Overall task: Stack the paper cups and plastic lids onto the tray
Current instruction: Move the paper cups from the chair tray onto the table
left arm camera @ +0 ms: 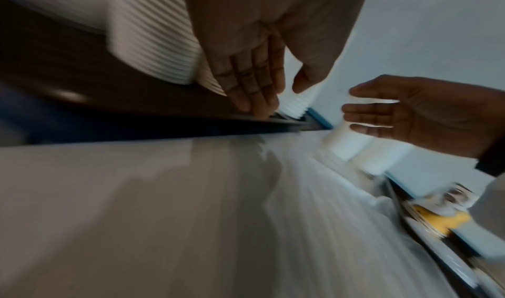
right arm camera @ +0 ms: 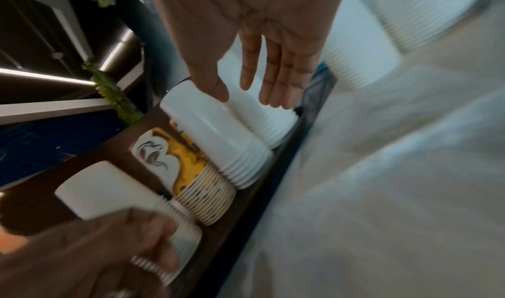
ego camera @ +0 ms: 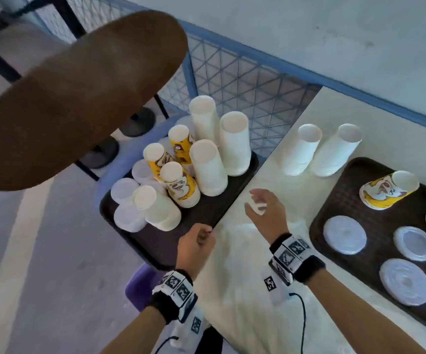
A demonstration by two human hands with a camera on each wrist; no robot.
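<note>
A dark tray (ego camera: 155,241) on the left carries upside-down stacks of white cups (ego camera: 210,169), yellow printed cups (ego camera: 181,185) and lids (ego camera: 127,218). My left hand (ego camera: 196,238) hovers at this tray's near right rim and holds nothing; in the left wrist view its fingers (left arm camera: 251,91) point down at the rim. My right hand (ego camera: 258,208) is open over the white table, fingers spread, beside that tray. Two white cup stacks (ego camera: 301,152) stand on the table. A second tray (ego camera: 344,192) on the right holds a tipped yellow cup stack (ego camera: 385,190) and several lids (ego camera: 344,235).
A brown rounded surface (ego camera: 79,98) fills the upper left close to the camera. A blue mesh fence (ego camera: 245,80) runs behind the left tray and along the table's far edge. A purple object (ego camera: 140,284) sits low beside my left wrist. Grey floor lies to the left.
</note>
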